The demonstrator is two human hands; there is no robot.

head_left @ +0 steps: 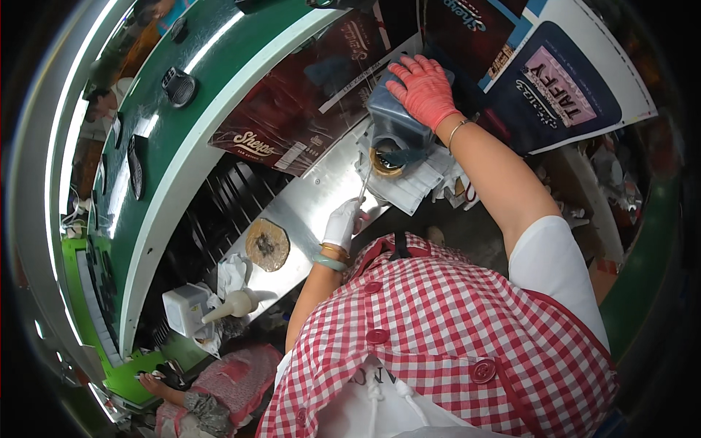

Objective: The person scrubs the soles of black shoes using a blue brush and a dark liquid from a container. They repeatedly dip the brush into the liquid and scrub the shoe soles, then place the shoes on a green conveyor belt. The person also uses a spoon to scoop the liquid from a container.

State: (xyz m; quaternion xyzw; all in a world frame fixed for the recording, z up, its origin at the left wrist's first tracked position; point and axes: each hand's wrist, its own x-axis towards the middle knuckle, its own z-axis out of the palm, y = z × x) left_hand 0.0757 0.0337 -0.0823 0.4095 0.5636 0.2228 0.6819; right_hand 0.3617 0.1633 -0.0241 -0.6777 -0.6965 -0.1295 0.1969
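Note:
My left hand (pixel 340 225), in a white glove, is closed round a thin pale stick (pixel 364 181). The stick's far end reaches the edge of a round pot with a yellowish rim (pixel 388 170); I cannot make out its tip. My right hand (pixel 423 89), in a red glove, grips the top of a dark, translucent plastic container (pixel 394 109). The container stands over the pot or against it, and I cannot tell whether they touch. Dark material shows inside the pot. White sheets (pixel 410 191) lie under and beside it.
A metal work surface (pixel 312 212) carries a round, wrapped yellow-brown roll (pixel 267 244). Near it are a white squeeze bottle (pixel 232 304) and a white canister (pixel 186 309). Shoe soles (pixel 179 86) lie on the green conveyor (pixel 212 29) at left. Another person (pixel 226 387) sits at lower left.

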